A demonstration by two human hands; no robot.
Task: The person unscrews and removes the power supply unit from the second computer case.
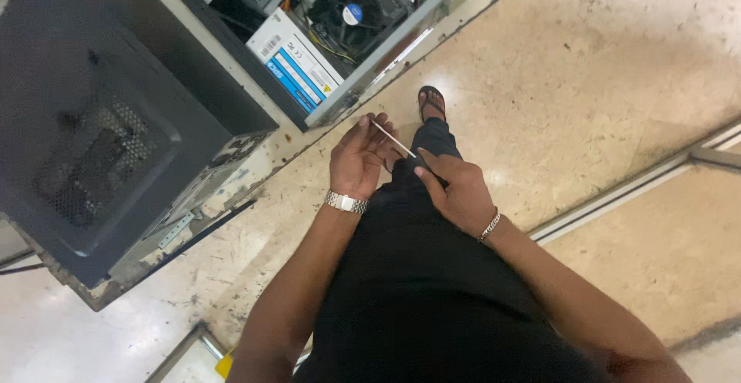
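seen from the head camera, the person stands over a pale stone floor and looks down at both hands, which meet in front of dark trousers. the left hand has its fingers loosely curled, and its fingertips pinch one end of a thin white strip, something like a cable tie. the right hand pinches the other end between thumb and forefinger, so the strip runs taut and slanted from the left grip down to the right one, above the thigh. the two grips are near each other, with only the short strip between them. a metal wristwatch sits on the wrist just behind the left grip, and a slim chain bracelet circles the wrist behind the right grip.

beyond the left grip, further from the body, a foot in a dark sandal rests on the floor. past that, an open computer case lies with its side off, showing a round fan, bundled wires and a boxy power supply with a white and blue label. well to the outer side of the left grip stands a second dark computer case with a mesh vent, closed. on the far side of the right grip, well apart, a metal floor track crosses the stone.
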